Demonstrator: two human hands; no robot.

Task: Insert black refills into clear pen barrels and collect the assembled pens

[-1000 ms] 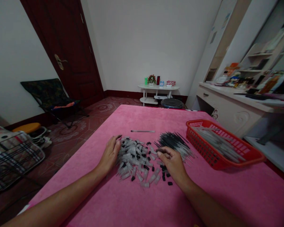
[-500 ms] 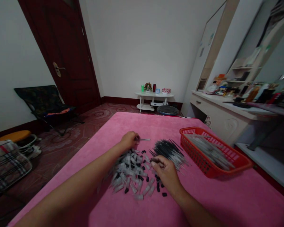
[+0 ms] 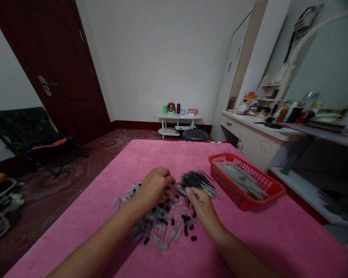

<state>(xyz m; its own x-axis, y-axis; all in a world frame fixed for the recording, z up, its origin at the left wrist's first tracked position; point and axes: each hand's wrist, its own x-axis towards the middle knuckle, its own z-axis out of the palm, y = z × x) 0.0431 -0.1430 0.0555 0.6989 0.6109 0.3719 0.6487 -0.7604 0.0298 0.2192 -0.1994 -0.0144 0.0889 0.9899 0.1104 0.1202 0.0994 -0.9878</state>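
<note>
My left hand (image 3: 158, 183) is closed in a pinch above the pile, holding one end of a thin grey stick (image 3: 179, 189). My right hand (image 3: 199, 204) pinches the other end, thumb on top, so the stick spans both hands. Below and left of them spreads a loose pile of clear plastic caps (image 3: 161, 232) mixed with small black pieces (image 3: 194, 238). Just beyond my right hand lies a heap of slim sticks (image 3: 195, 180), dark at one end and pale at the other. My left hand and forearm cover part of the caps.
A red plastic basket (image 3: 243, 205) with pale thin sticks (image 3: 243, 179) inside stands at the right on the pink cloth (image 3: 151, 154). Farther off are a white side table (image 3: 169, 116), a folding chair (image 3: 26, 133) and a dresser (image 3: 249, 133).
My left hand has come nearer, and its stick now reaches my right hand, which has closed on it. The camera view has turned slightly right.
</note>
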